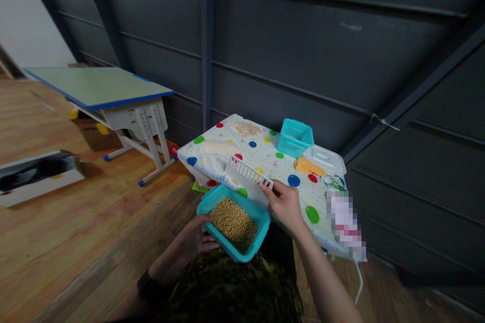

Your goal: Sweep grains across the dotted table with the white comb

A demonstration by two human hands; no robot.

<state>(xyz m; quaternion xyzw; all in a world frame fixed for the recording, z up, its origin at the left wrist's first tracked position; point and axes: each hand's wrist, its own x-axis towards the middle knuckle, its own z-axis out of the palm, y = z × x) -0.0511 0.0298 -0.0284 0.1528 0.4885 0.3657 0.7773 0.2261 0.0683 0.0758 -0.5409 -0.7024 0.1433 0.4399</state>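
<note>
My left hand (197,238) grips the near-left side of a teal plastic container (261,217), thumb over the rim. Yellowish soybeans (233,222) fill part of it. Held just in front of the table's near edge, the container tilts slightly. My right hand (285,204) is closed on one end of a white slotted plastic tray (248,174), which stands tilted above and beyond the container. What lies inside or behind the tray is hidden.
A balloon-patterned cloth covers the table (265,154). On it are a second teal container (291,144), a clear lid (328,159), an orange cloth (308,165), pale flakes (246,128) and a whitish patch (220,147). A school desk (102,86) stands left; a dark wall rises behind.
</note>
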